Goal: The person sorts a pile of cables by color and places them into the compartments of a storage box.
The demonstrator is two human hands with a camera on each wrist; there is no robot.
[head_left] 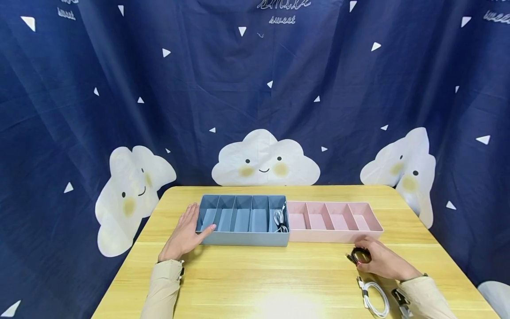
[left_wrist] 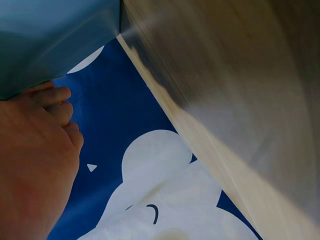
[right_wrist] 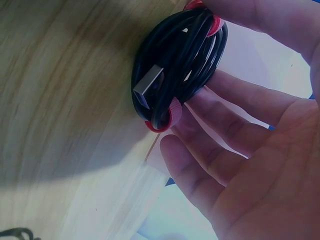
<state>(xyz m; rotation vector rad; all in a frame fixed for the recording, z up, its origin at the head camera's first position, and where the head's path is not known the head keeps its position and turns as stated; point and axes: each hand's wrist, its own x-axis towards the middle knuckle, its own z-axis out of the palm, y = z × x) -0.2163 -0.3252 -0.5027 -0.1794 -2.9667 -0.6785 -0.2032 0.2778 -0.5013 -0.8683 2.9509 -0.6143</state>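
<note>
On the near right part of the counter [head_left: 255, 283] we see the right hand [head_left: 380, 261] with its fingers curled around a coiled black USB cable [head_left: 360, 255], bound with red ties; it is just in front of the pink divided tray [head_left: 334, 230]. Our left hand [head_left: 185, 235] lies flat with straight fingers against the left end of the blue divided tray [head_left: 243, 238], whose rightmost compartment holds a white cable [head_left: 280, 220]. Another coiled white cable [head_left: 374, 297] lies near the right wrist.
</note>
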